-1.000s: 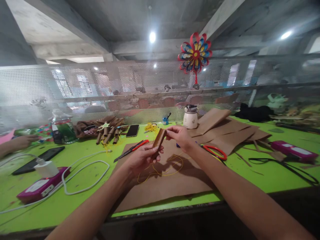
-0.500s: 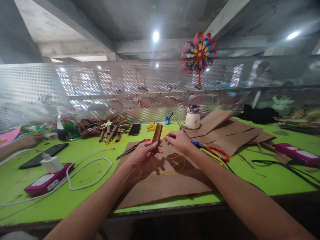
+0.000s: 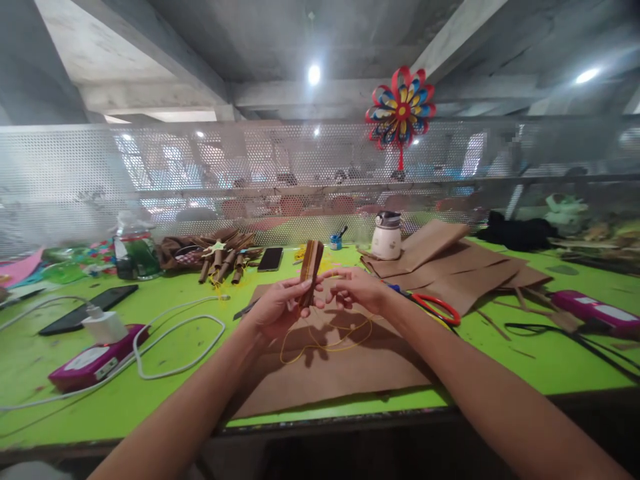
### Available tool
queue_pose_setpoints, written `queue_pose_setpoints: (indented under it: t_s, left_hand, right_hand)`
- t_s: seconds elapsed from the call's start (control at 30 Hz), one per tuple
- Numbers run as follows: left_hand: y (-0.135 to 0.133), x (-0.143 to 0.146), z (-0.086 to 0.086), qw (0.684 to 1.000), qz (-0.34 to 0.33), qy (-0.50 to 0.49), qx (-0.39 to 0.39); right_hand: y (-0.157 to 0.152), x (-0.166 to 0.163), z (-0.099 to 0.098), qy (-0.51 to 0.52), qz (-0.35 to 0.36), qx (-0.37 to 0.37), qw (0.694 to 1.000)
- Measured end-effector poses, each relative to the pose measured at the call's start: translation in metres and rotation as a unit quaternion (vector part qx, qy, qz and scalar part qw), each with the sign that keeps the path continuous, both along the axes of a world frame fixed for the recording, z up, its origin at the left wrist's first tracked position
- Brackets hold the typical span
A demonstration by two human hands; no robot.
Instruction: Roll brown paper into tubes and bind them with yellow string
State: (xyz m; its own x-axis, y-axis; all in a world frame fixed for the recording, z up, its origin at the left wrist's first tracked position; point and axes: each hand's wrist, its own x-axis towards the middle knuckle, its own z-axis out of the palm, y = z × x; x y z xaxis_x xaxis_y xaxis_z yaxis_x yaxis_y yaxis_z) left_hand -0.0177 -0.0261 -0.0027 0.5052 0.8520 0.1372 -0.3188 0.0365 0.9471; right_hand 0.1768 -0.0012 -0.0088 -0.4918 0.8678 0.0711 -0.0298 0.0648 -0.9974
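Brown paper strip (image 3: 312, 259), slightly tilted

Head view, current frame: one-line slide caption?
Left hand holds a layered brown strip above a brown sheet, right hand close beside the strip, yellow thread looping below.

The paper strip (image 3: 312, 261) is brown, the thread (image 3: 336, 350) yellow, the tabletop (image 3: 175, 348) lime green.

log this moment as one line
left hand: holding folded brown paper | right hand: close beside it, contact unclear | below: yellow thread over brown paper sheet
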Motion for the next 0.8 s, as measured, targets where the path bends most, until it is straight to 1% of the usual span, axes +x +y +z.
queue_pose_setpoints:
  t_s: [0.07,0.13,0.23,0.3,0.4,0.43,0.47,0.5,0.53,0.57,0.6,0.63,0.67,0.73,0.8]
  left_hand:
    - [0.001,-0.001,0.000,1.000,0.002,-0.002,0.005]
    - [0.000,-0.001,0.000,1.000,0.000,0.000,0.004]
    - [0.000,0.000,0.002,1.000,0.011,-0.011,-0.001]
    - [0.000,-0.002,0.004,0.999,0.027,-0.026,-0.004]
    - [0.005,-0.006,0.006,0.996,0.070,-0.046,-0.007]
    - [0.007,-0.007,0.005,0.995,0.087,-0.051,-0.010]
    - [0.009,-0.009,0.005,0.993,0.104,-0.054,-0.014]
    - [0.011,-0.010,0.004,0.991,0.118,-0.055,-0.020]
    - [0.013,-0.010,0.002,0.990,0.130,-0.055,-0.027]
    - [0.015,-0.010,0.001,0.988,0.138,-0.054,-0.033]
    - [0.015,-0.010,0.000,0.988,0.143,-0.053,-0.038]
    - [0.016,-0.010,0.000,0.987,0.146,-0.052,-0.041]
    - [0.016,-0.009,0.000,0.987,0.149,-0.051,-0.044]
    - [0.015,-0.008,0.001,0.986,0.151,-0.051,-0.047]
    - [0.013,-0.007,0.003,0.985,0.153,-0.052,-0.052]
  right_hand:
    - [0.005,0.003,-0.002,0.030,-0.041,-0.008,0.999]
    - [0.009,0.004,-0.004,0.039,-0.076,0.012,0.996]
    - [0.014,0.004,-0.007,-0.021,-0.088,0.039,0.995]
    - [0.017,0.005,-0.008,-0.064,-0.117,0.042,0.990]
    - [0.019,0.010,-0.007,-0.090,-0.187,0.044,0.977]
    - [0.017,0.012,-0.005,-0.109,-0.180,0.050,0.976]
    - [0.014,0.012,-0.003,-0.143,-0.142,0.059,0.978]
    - [0.009,0.012,-0.002,-0.192,-0.076,0.070,0.976]
    - [0.004,0.010,0.000,-0.251,0.009,0.085,0.964]
    - [-0.003,0.007,0.002,-0.310,0.098,0.101,0.940]
    - [-0.010,0.003,0.003,-0.354,0.166,0.118,0.913]
    - [-0.016,-0.001,0.004,-0.383,0.203,0.141,0.890]
    - [-0.021,-0.004,0.003,-0.401,0.224,0.160,0.874]
    - [-0.027,-0.009,0.002,-0.412,0.239,0.181,0.861]
    - [-0.028,-0.011,-0.001,-0.411,0.252,0.172,0.859]
